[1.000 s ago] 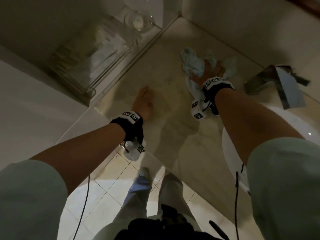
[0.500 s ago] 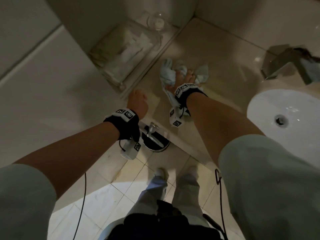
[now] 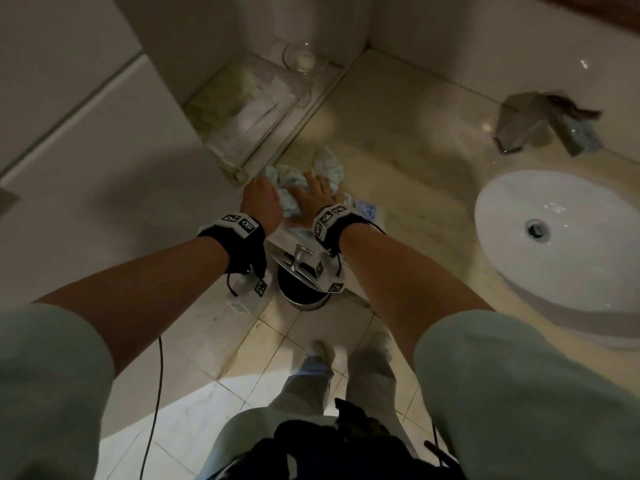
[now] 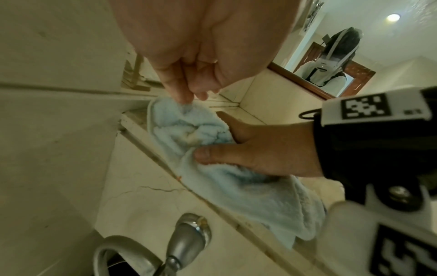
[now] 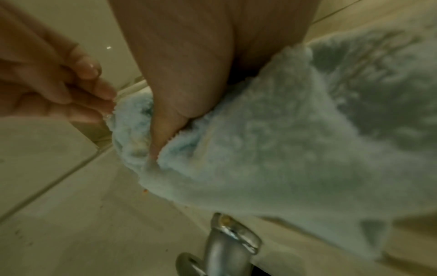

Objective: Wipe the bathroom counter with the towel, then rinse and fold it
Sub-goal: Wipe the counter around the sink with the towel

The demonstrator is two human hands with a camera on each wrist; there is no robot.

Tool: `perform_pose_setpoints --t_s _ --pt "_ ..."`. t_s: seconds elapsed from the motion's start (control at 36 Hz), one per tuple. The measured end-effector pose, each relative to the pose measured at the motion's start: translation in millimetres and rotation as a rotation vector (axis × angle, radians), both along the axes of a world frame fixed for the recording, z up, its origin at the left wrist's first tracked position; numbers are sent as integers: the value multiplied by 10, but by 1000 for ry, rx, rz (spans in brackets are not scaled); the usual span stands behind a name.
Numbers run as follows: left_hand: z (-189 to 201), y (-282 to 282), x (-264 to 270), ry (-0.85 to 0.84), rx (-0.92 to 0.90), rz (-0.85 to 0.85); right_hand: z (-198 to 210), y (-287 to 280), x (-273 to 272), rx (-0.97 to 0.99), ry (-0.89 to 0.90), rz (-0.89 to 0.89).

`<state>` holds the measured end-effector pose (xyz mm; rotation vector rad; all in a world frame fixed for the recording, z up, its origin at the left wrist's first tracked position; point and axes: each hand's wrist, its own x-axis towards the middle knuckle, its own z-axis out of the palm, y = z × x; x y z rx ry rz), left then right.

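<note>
A crumpled light-blue towel lies at the front left corner of the beige stone counter, one end hanging over the edge. My right hand lies on top of it; in the left wrist view this right hand grips the bunched towel with its thumb dug into the cloth. My left hand is close beside it on the left. Its curled fingertips pinch the towel's far edge. In the right wrist view the towel fills the right side, with the left hand at its edge.
A white basin sits in the counter at the right, with a steel faucet behind it. A glass tray and a glass jar stand on the ledge at the back left. A metal bin stands on the floor under the corner.
My right hand dragged the towel from the back of the counter to the front left corner. My left hand left the counter edge and reached the towel.
</note>
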<state>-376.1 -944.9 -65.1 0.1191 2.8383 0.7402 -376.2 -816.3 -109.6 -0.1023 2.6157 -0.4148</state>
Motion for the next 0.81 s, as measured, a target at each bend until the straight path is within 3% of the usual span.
perform_pose_setpoints --t_s 0.22,0.44,0.81 --pt "-37 421 62 -62 -52 -89 -10 507 458 43 22 30" --pt "-65 1076 312 -158 -69 -311 50 1254 1099 61 18 -167" --pt "-189 1985 668 -134 -69 -530 -88 2049 2163 92 57 -552"
